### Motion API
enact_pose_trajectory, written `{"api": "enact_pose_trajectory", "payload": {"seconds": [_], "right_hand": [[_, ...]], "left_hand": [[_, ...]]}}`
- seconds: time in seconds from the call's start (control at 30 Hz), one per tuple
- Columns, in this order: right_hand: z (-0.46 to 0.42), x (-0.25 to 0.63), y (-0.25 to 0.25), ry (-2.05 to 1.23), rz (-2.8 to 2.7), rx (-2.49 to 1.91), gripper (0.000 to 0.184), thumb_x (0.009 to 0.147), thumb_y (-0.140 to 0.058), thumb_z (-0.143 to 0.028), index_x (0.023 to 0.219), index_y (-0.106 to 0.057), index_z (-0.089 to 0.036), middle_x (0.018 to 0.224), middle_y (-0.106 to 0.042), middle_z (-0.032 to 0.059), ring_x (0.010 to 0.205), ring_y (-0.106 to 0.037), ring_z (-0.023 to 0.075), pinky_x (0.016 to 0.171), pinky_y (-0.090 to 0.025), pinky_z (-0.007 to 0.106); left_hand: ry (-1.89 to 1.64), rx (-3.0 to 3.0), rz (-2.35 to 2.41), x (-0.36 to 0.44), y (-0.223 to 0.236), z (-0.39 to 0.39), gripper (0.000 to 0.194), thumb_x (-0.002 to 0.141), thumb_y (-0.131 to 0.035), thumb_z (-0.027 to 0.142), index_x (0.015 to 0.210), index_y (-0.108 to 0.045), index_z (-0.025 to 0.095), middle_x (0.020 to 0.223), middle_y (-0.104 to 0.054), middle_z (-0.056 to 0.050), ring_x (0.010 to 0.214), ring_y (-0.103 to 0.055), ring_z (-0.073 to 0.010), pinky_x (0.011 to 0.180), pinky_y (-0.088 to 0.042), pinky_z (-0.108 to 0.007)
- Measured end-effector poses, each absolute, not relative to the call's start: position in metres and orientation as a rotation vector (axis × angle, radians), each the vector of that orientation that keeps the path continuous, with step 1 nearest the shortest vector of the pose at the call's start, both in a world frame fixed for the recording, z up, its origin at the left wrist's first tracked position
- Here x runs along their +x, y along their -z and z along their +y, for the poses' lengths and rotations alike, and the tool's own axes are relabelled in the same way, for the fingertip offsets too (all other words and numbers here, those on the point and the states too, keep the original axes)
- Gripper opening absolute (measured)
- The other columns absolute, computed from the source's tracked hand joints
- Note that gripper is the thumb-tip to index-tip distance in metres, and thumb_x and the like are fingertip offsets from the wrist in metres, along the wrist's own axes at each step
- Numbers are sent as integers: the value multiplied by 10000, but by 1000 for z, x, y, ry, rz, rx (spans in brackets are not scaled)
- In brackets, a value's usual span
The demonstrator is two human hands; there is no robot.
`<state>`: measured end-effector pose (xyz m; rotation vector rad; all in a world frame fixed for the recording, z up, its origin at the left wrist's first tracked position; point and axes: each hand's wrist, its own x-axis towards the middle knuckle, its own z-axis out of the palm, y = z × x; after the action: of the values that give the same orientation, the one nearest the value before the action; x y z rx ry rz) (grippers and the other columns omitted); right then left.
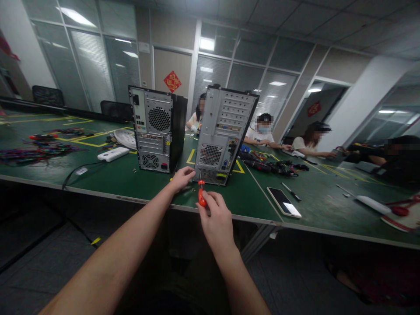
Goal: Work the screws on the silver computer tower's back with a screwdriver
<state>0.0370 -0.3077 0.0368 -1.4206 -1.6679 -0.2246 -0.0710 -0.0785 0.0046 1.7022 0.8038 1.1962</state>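
My right hand (217,218) grips the red handle of a screwdriver (201,199). The thin shaft points up at the lower left of the back panel of a grey computer tower (215,109), which stands upright on the green table. Close to the screwdriver's tip, my left hand (183,179) is at that tower's lower left edge with its fingers drawn together. Whether a small part sits between those fingertips is hidden. A few small screws (193,190) lie on the table below. To the left stands a second computer tower (152,127), its back facing me.
A white power strip (113,154) and tangled cables (36,151) lie to the left. On the right are a phone (284,202), a black pen-like tool (291,191) and a bundle of black cables (275,167). Several people sit across and along the green table (259,205).
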Motion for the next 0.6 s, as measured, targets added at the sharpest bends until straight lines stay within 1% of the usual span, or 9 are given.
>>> {"api": "enact_pose_trajectory", "payload": {"seconds": [0.1,0.17,0.23,0.3,0.37,0.5,0.57,0.6], "right_hand": [[-309,37,-38,316,-1737,-1434,380,979,-521,-78,1274,-712,-224,1283,-650,122,994,-683,212,916,-574,352],[-309,36,-39,363,-1769,-1423,421,962,-497,-44,1262,-726,-230,1289,-653,122,1093,-658,236,959,-563,374],[-310,36,-39,368,-1770,-1412,427,953,-496,-37,1257,-731,-224,1290,-657,125,1133,-649,244,983,-559,383],[-309,36,-39,323,-1736,-1415,399,956,-516,-59,1258,-727,-211,1291,-660,128,1082,-677,231,956,-575,369],[-309,35,-39,254,-1679,-1427,341,957,-576,-110,1251,-721,-201,1262,-675,125,1021,-701,220,902,-595,344],[-306,35,-37,166,-1589,-1423,235,922,-722,-217,1153,-718,-177,1071,-713,89,882,-709,201,795,-602,304],[-306,36,-36,147,-1573,-1416,216,917,-739,-231,1124,-715,-173,1015,-712,73,810,-696,183,754,-596,289],[-306,36,-36,148,-1573,-1411,220,920,-735,-228,1133,-714,-172,1018,-711,74,812,-695,183,755,-595,288]], "left_hand": [[-1189,1707,812,-72,-5,-79,323,792,-713,473,933,-700,183,901,-724,-50,850,-638,-200,778,-524,-325],[-1182,1704,813,-72,-6,-79,330,786,-717,480,933,-700,184,891,-720,-47,837,-635,-197,773,-524,-325],[-1178,1698,813,-72,-6,-79,338,778,-719,487,931,-698,185,888,-718,-45,829,-629,-194,763,-519,-320],[-1176,1693,810,-72,-6,-79,338,778,-716,487,930,-697,186,900,-720,-47,837,-627,-194,756,-514,-313],[-1174,1694,809,-72,-6,-79,330,784,-712,480,931,-696,185,910,-723,-49,846,-629,-195,755,-513,-310],[-1178,1692,813,-72,-6,-80,324,790,-712,473,936,-699,183,905,-724,-50,855,-634,-198,763,-513,-312],[-1181,1686,810,-71,-6,-79,334,782,-720,481,939,-701,186,905,-723,-50,861,-633,-201,770,-510,-315],[-1183,1683,808,-71,-6,-79,339,777,-726,486,937,-701,188,900,-722,-50,859,-632,-202,772,-509,-318]]}}
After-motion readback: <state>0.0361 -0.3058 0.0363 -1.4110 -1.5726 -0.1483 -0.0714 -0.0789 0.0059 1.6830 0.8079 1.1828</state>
